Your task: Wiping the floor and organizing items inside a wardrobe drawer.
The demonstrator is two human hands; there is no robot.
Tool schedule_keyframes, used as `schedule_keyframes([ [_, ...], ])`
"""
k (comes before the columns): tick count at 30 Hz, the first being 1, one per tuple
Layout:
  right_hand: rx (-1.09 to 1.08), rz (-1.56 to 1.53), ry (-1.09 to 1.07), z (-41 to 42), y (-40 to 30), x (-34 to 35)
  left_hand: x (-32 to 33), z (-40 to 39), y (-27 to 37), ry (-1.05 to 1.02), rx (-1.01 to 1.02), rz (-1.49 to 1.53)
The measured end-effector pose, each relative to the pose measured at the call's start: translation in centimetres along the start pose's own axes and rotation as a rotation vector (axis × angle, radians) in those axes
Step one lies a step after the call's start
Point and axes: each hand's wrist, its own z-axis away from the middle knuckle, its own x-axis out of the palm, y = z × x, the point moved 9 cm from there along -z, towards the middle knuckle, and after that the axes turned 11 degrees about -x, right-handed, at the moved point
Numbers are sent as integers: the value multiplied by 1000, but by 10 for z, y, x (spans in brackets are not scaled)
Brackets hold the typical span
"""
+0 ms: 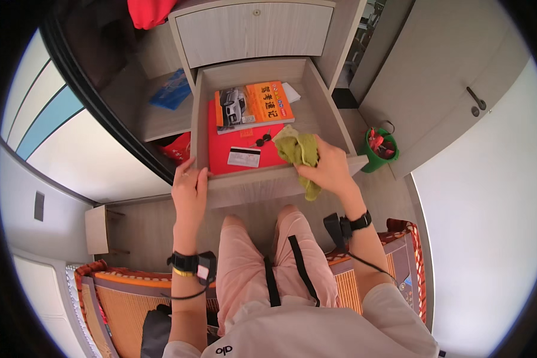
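An open wooden drawer [246, 183] sticks out of the cabinet in front of me. My left hand [190, 179] rests on its front left corner, holding no loose thing. In my right hand [329, 165] is a crumpled green cloth [297, 150], bunched over the drawer's front edge near the right side, one end hanging outside. Inside lie a red folder or sheet [223, 159], an orange paperback book [255, 106] with a car on its cover, two keys with dark heads [263, 139] and a card with a black stripe [244, 157]. A folded white paper [291, 92] lies partly behind the book.
Above is a shut drawer [256, 33] with a lock. A blue plastic folder [172, 89] lies on the shelf at left. To the right stand a green bucket [376, 163] with red items and a door [438, 89]. A bed with a woven mat [134, 308] is under me.
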Motion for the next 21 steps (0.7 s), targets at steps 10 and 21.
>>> schedule_keyframes([
  [10,-1,12,29,0,-2,-5,0,5,6,60,79,-48],
  [21,-51,-23,67,-1,-11,-11,-5,4,8,92,46,-65],
])
